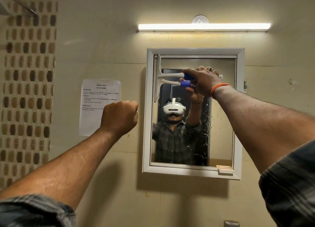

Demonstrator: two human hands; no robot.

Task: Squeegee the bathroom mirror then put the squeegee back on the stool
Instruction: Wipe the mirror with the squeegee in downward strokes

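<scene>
Right hand (203, 81): clamped round squeegee (163, 77) handle, blade upright against mirror (221, 124) glass at 10 o'clock corner | Left hand (119, 117): curled into fist, holding nothing, raised at mirror's 9 o'clock, before paper notice (95, 111) | Water droplets on glass toward 5 o'clock

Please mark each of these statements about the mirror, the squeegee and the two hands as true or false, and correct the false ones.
1. The right hand grips the squeegee by its handle. True.
2. The squeegee blade stands at the mirror's right edge. False: it stands upright along the left edge, near the top.
3. The left hand presses flat on the glass. False: it is a closed fist held off the mirror, in front of the wall.
4. A printed sheet hangs on the wall left of the mirror. True.
5. Droplets show on the mirror's right part. True.
</scene>
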